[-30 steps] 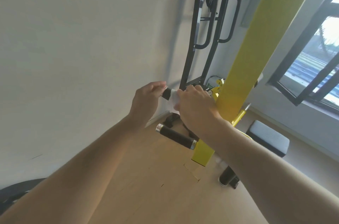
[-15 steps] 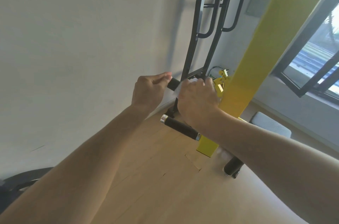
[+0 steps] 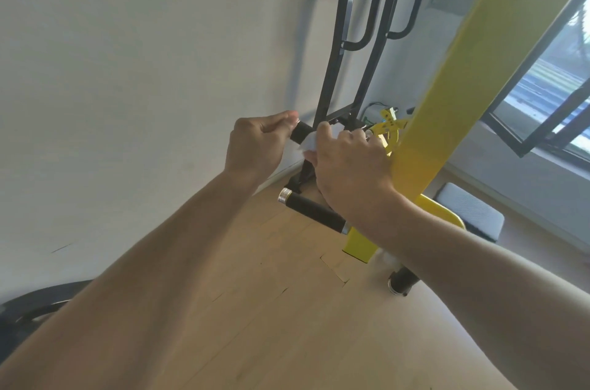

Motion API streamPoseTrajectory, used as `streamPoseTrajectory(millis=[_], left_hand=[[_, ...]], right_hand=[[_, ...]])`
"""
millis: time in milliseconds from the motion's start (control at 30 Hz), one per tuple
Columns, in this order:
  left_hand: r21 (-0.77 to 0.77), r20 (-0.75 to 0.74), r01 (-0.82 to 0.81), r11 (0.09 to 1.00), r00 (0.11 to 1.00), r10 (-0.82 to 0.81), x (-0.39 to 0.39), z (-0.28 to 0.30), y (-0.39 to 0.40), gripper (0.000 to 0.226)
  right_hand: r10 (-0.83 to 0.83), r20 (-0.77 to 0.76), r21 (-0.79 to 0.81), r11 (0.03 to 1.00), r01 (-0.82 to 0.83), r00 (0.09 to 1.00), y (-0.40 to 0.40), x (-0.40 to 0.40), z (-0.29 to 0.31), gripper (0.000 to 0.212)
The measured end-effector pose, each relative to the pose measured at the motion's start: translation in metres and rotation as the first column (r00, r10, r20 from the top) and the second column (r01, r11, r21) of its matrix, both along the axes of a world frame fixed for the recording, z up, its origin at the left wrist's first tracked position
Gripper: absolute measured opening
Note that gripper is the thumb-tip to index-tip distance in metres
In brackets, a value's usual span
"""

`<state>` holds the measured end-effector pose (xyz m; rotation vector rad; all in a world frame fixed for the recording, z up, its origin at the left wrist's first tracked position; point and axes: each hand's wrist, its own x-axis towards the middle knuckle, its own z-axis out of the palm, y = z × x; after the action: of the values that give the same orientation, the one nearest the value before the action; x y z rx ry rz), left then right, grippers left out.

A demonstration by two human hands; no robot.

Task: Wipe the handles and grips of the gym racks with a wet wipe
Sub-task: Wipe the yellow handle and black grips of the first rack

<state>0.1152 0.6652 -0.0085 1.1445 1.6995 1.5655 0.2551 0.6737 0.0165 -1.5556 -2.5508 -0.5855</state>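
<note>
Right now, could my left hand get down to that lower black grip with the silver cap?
Probably yes. The left hand holds the upper grip's end, and the lower grip lies just below with open space between; only its right end sits under the right hand.

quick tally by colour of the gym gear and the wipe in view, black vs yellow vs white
black: 4, upper grip, lower grip, floor roller, wall rack
yellow: 1, machine post
white: 2, wet wipe, bench pad
total: 7
</note>
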Motion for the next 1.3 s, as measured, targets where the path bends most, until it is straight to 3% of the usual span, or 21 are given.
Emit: streamPoseTrajectory(millis=[133,233,333,433,567,633,700,833,1000,1100,1233,1300], left_hand=[[0.005,-0.017,-0.009,1.0,1.0,0.009,-0.001,0.001,-0.002,0.024],[0.028,-0.044,0.017,0.999,0.999,-0.016,-0.003,0.002,-0.005,0.021],[0.026,-0.029,0.017,1.0,0.999,-0.016,-0.005,0.003,-0.004,0.02],[0.034,-0.006,0.011,0.999,1.0,-0.011,-0.004,0.002,-0.004,0.021],[0.029,-0.011,0.014,0.999,1.0,-0.014,0.001,0.003,-0.005,0.025],[0.016,-0.014,0.005,1.0,1.0,-0.004,0.002,0.004,-0.005,0.026],[0.008,-0.019,-0.002,1.0,1.0,0.002,0.004,0.004,-0.005,0.026],[0.028,-0.006,0.011,1.0,1.0,-0.011,0.003,0.003,-0.008,0.021],[0.029,0.032,0.041,0.999,0.999,-0.042,-0.001,0.004,-0.009,0.022],[0.03,0.003,0.038,0.999,0.999,-0.038,0.002,0.002,-0.007,0.025],[0.011,-0.017,0.048,0.999,0.999,-0.048,0.003,0.002,-0.005,0.025],[0.0,-0.003,0.049,0.999,0.999,-0.049,0.004,0.002,-0.004,0.024]], right_hand=[[0.088,-0.21,-0.131,0.984,-0.117,0.974,0.009,-0.01,0.001,0.058],[0.178,-0.204,-0.201,0.955,-0.219,0.963,0.016,-0.024,0.01,0.063],[0.162,-0.178,-0.23,0.952,-0.201,0.971,0.02,-0.02,0.014,0.057],[0.146,-0.156,-0.142,0.975,-0.169,0.977,0.013,-0.01,0.013,0.037],[0.073,0.025,0.027,0.997,-0.073,0.997,0.004,-0.006,0.011,0.039],[0.056,0.011,0.034,0.998,-0.057,0.998,-0.001,-0.007,0.002,0.05],[0.091,-0.125,-0.005,0.996,-0.092,0.988,-0.005,-0.007,-0.006,0.059],[0.145,-0.317,-0.171,0.963,-0.207,0.937,-0.001,-0.012,0.002,0.054],[0.261,-0.208,-0.366,0.873,-0.322,0.943,-0.004,0.001,0.03,0.042],[0.235,-0.132,-0.318,0.91,-0.266,0.963,0.005,0.002,0.03,0.035],[0.108,-0.209,-0.277,0.946,-0.165,0.972,0.005,-0.009,0.02,0.028],[0.086,-0.175,-0.233,0.964,-0.126,0.981,0.002,-0.006,0.015,0.031]])
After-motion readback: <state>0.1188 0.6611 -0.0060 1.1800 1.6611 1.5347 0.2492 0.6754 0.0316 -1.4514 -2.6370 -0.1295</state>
